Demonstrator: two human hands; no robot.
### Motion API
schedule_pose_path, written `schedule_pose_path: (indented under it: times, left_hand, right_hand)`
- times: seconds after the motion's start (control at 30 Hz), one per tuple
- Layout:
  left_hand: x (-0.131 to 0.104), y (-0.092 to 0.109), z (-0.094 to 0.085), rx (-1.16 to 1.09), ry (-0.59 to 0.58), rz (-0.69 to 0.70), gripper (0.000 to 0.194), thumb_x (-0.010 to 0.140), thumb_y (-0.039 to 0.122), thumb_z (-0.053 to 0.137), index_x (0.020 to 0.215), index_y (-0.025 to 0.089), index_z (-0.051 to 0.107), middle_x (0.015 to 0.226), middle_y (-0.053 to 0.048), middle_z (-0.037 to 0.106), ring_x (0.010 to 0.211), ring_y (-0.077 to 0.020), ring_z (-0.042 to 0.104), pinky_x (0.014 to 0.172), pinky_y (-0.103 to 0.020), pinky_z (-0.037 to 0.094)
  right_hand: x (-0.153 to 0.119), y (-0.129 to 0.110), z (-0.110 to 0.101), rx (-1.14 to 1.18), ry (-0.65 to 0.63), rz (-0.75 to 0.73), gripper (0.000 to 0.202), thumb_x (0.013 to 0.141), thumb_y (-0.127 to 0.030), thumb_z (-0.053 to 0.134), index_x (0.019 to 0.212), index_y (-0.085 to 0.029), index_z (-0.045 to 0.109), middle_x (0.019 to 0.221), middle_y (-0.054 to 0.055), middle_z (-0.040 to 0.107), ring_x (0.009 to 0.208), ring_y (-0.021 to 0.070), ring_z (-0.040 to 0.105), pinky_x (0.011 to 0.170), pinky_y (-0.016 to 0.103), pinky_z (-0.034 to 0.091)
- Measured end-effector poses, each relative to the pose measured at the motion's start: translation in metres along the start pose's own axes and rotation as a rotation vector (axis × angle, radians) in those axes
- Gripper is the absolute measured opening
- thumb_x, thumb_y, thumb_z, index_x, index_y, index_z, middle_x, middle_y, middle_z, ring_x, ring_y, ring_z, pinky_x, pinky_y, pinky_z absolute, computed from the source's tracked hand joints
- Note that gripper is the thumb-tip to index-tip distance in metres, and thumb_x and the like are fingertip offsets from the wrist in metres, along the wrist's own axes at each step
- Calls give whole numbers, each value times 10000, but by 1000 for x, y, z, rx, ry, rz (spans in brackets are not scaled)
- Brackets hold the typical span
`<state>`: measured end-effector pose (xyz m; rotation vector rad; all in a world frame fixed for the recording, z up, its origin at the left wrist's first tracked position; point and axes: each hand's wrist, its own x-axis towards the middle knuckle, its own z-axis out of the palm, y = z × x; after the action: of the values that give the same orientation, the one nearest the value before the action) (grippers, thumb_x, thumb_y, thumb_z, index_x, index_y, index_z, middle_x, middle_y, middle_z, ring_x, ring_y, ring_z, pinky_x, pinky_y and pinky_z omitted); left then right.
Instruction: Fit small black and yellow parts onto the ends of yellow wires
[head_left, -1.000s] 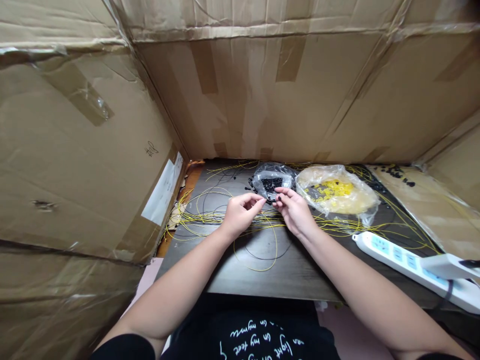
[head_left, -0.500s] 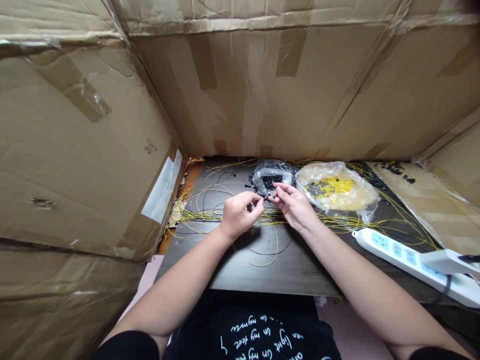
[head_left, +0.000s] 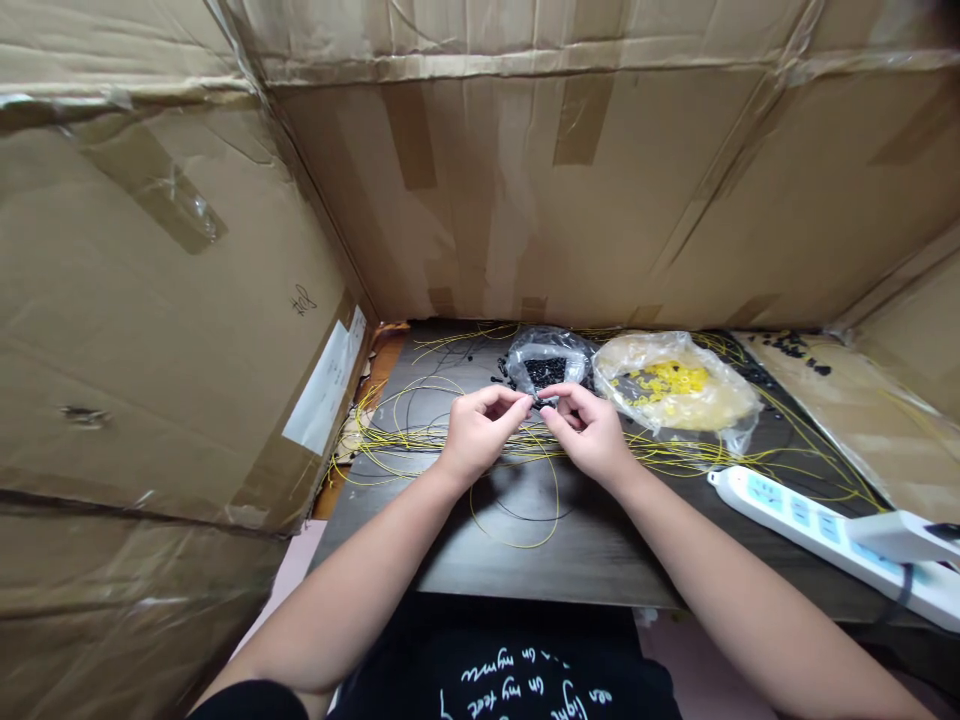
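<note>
Over the middle of the table, my left hand [head_left: 484, 430] is closed in a pinch, thumb against forefinger. What lies inside that pinch is too small and covered to make out. My right hand [head_left: 592, 428] meets it from the other side, its thumb and forefinger closed on a small black piece [head_left: 537, 404] between the fingertips of both hands. Beneath the hands hangs or lies a loop of thin yellow wire [head_left: 517, 546]; where its ends go is hidden. A bundle of yellow and black wires [head_left: 409, 433] runs across the table behind and under both hands.
Just beyond the hands stands an open clear bag [head_left: 517, 352] of small black pieces. Right of it lies another clear bag [head_left: 731, 415] with yellow pieces. A white power strip [head_left: 780, 500] with a plug lies at the right. Cardboard walls [head_left: 487, 220] enclose the table [head_left: 555, 575].
My right hand's fingers, spread apart before, have closed and come against the left fingertips, with a small black piece between. The left hand stays pinched. The view has tilted slightly.
</note>
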<state>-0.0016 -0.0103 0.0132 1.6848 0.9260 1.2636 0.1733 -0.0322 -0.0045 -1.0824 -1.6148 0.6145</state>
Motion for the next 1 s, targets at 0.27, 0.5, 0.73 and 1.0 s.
schedule_pose_path:
  times: [0.27,0.5,0.73,1.0]
  left_hand:
    - [-1,-4,1,110,-49,64,225,839,360,689,812,145,750,708,-39,712,588,-103,579,556,-214,444]
    - [-2,-4,2,94,-80,23,246,837,384,685,805,146,738,691,-29,691,578,-100,564,549,-214,445]
    - [3,-3,-1,-195,-187,-178,307,782,425,743,829,122,750,737,-58,717,614,-123,625,578,-226,510]
    - [5,-11,-3,-200,-237,-263,359,756,461,761,878,123,764,728,-68,728,657,-148,660,549,-211,472]
  right_hand:
    - [-4,-5,2,-215,131,-188,150,891,-280,625,952,-165,701,520,-83,296,453,60,308,494,219,283]
    - [-5,-4,1,-202,140,-183,129,892,-261,600,860,-161,676,512,-79,314,447,60,306,478,218,279]
    - [-5,-6,-1,-157,76,-177,152,882,-248,613,986,-159,680,515,-91,297,447,61,299,481,218,288]
    - [-5,-7,-2,-169,99,-245,126,883,-223,624,976,-183,700,525,-80,339,460,61,320,489,215,305]
